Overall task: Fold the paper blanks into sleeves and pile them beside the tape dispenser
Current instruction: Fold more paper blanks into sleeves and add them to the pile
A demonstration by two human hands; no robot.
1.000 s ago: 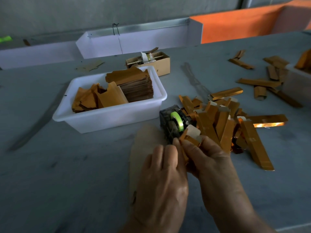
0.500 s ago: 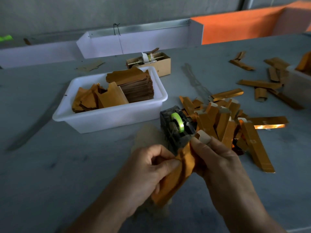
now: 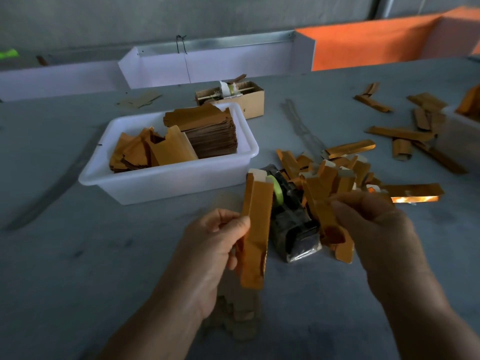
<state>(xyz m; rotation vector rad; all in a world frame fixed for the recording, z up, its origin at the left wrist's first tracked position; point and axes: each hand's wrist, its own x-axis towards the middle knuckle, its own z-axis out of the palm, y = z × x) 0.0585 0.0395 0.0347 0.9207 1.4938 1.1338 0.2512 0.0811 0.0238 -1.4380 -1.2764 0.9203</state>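
Head view
Left hand: the left hand is gripping a folded sleeve with thumb and curled fingers, holding it nearly upright above the table, its pale end flap at the top.
Right hand: the right hand is hovering apart from the left, over the near edge of the pile; its fingers are curling with the tips together. Whether it is pinching anything, I cannot tell, as the fingertips are blurring against the pile.
Sleeve: it is sitting just in front of the dispenser, overlapping its left side in this view, and is lifted clear of the table.
Dispenser: the dark dispenser with a green roll is standing on the table between the two hands, just right of the tub.
Pile: finished gold sleeves are lying heaped just right of the dispenser, some touching it, one glinting at the far right.
Tub: the white tub is holding a stack of flat blanks at its right end and looser gold pieces at its left.
Box: a small cardboard box is sitting just behind the tub.
Strays: more gold sleeves are lying scattered well to the right.
Under the hands: flat brown pieces are lying on the table below the sleeve.
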